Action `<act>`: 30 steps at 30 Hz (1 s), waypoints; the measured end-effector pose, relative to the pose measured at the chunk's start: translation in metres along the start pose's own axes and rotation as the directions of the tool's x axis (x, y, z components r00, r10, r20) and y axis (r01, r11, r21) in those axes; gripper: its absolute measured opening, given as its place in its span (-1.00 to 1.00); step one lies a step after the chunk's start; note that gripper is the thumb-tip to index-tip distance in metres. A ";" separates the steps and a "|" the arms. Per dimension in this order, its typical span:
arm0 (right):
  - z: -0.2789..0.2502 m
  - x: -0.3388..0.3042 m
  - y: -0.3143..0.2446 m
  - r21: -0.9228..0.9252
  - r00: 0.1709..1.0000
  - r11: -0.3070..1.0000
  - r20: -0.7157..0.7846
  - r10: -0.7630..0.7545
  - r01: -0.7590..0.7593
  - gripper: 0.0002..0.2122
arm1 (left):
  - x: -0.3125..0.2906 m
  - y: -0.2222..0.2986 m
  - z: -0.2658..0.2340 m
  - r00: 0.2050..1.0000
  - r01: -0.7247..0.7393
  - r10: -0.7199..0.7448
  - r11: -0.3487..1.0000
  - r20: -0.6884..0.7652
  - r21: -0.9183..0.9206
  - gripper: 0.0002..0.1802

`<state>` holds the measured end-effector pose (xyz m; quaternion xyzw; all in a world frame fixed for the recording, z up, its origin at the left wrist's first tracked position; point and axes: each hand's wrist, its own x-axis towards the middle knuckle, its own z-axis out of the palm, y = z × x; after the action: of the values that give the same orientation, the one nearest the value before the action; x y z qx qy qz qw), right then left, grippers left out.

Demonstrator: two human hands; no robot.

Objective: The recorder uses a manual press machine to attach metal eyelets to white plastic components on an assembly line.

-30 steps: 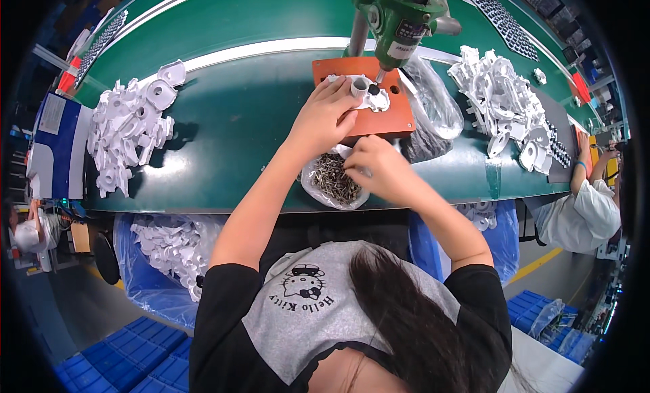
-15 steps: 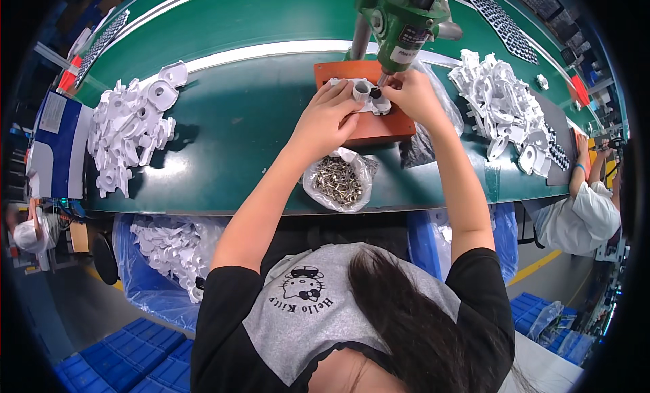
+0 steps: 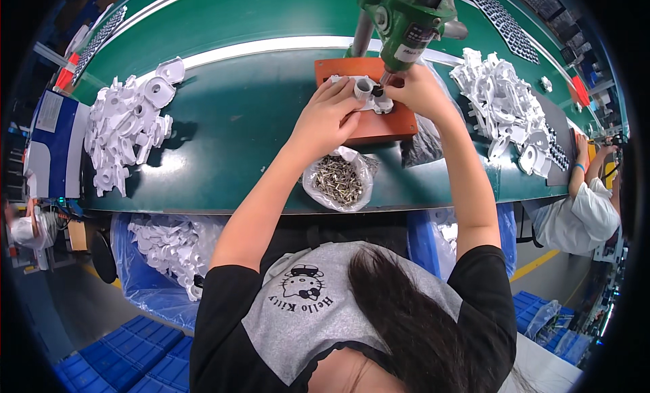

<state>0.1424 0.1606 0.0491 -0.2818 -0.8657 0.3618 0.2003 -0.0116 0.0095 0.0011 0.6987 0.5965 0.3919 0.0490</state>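
A white plastic part (image 3: 363,89) with a round hollow post lies on an orange block (image 3: 382,127). My left hand (image 3: 328,115) rests over the part's left side, fingers stretched out and thumb apart toward me. At the part's right, my right hand (image 3: 418,92) is closed in a pinch beside a small black piece (image 3: 378,91); what its fingertips hold, if anything, is hidden. Right above them, the thin metal tip (image 3: 385,77) of a green press-like machine (image 3: 406,31) points down at the part. A clear bag (image 3: 338,183) of small metal screws or pins sits in front of the block.
Heaps of white plastic parts lie on the green table at left (image 3: 128,129) and right (image 3: 501,105). A clear bag of dark pieces (image 3: 423,141) lies right of the block. Below the table edge stand a lined blue bin (image 3: 145,285) and another at right. A co-worker (image 3: 579,207) sits far right.
My right hand has shifted very slightly by the metal tip, its fingers still pinched. The left hand stays on the white part. The view has moved a little.
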 end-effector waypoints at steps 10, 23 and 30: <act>-0.005 -0.002 -0.009 -0.016 0.993 0.997 0.082 0.081 -0.080 -0.77 | 0.000 0.000 -0.001 1.000 -0.005 0.005 1.000 -0.012 -0.007 -0.75; -0.013 0.006 0.000 0.061 0.976 0.993 0.198 0.087 -0.101 -0.74 | 0.000 0.001 -0.001 1.000 -0.007 0.007 1.000 -0.019 0.000 -0.76; -0.012 0.009 0.011 0.111 0.985 0.993 0.170 0.010 -0.029 -0.81 | 0.000 0.000 0.000 1.000 -0.008 0.008 1.000 -0.021 0.000 -0.77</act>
<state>0.1462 0.1786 0.0494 -0.2468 -0.8550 0.4346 0.1382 -0.0115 0.0093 0.0004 0.6969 0.5941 0.3996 0.0413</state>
